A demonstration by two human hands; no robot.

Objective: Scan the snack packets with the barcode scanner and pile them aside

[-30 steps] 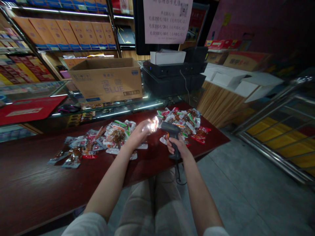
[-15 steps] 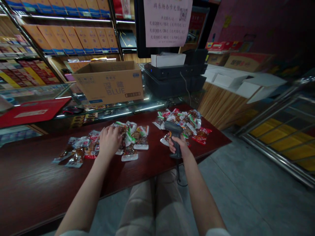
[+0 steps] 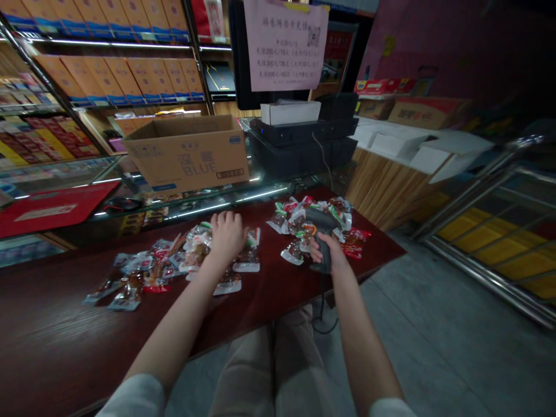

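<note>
My left hand point(image 3: 226, 234) rests palm down on the middle pile of snack packets point(image 3: 200, 255) on the dark red table point(image 3: 56, 330). Its fingers curl onto a packet at the top of the pile. My right hand point(image 3: 326, 250) is wrapped round the handle of a black barcode scanner point(image 3: 320, 223). The scanner's head points at a second pile of packets point(image 3: 315, 214) toward the table's right end. A black cable hangs from the scanner below the table edge.
A cardboard box point(image 3: 186, 152) stands on the glass counter behind the table. A black printer point(image 3: 304, 136) with a white box on it sits to its right. Shelves of boxed goods point(image 3: 99, 75) fill the back left. Metal railings point(image 3: 499, 231) stand on the right.
My left hand laid the brightly lit packet down on the left side, then moved right onto the middle pile. The scanner light has gone out and my right hand shifted slightly right.
</note>
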